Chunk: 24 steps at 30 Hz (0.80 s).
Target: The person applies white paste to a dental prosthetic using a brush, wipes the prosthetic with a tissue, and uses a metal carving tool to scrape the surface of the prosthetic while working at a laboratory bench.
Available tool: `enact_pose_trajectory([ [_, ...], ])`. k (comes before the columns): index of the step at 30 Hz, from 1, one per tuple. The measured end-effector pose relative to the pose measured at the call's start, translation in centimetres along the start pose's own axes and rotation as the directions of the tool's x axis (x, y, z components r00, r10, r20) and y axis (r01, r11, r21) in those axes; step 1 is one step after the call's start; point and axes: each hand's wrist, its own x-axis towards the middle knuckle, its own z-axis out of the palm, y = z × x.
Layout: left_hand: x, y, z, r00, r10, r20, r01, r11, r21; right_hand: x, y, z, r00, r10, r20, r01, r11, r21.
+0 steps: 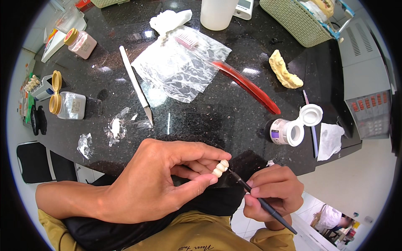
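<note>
above the black bench (209, 113), left hand (159, 184) pinches a small tooth bridge (220, 167), likely light, brittle, best held by its ends; right hand (272, 194) grips a fine brush (261, 201).

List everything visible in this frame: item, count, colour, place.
Small dental bridge of cream teeth: 1, cream, pinched in left hand.
Thin black brush: 1, black, in right hand, tip at the bridge.
Open white jar with flip lid: 1, white, counter right.
Yellow dental cast: 1, yellow, upper right.
Long red curved tool: 1, red, centre.
Clear plastic bag: 1, clear, upper centre.
White-handled knife: 1, white, left of bag.
Orange-capped jars: 2, clear, left.
Woven basket: 1, pale green, top right.
Black granite counter: 1.
Left hand; right hand.
</note>
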Motion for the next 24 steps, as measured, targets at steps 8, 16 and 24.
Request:
enact_pose_trajectory([
  [8, -0.03, -0.10, -0.04, 1.000, 0.008, 0.004, -0.008, 1.000, -0.004, 0.08, -0.04, -0.08, 1.000, 0.009, 0.008, -0.008, 1.000, -0.006],
  [16, -0.03, -0.09, -0.05, 1.000, 0.019, 0.002, -0.019, 1.000, -0.005, 0.20, -0.03, -0.04, 1.000, 0.003, 0.005, -0.003, 1.000, -0.003],
  [24, -0.09, -0.07, -0.12, 0.999, 0.046, 0.008, -0.046, 0.999, 0.021, 0.23, -0.13, -0.23, 0.999, 0.045, -0.003, -0.045, 0.997, 0.065],
])
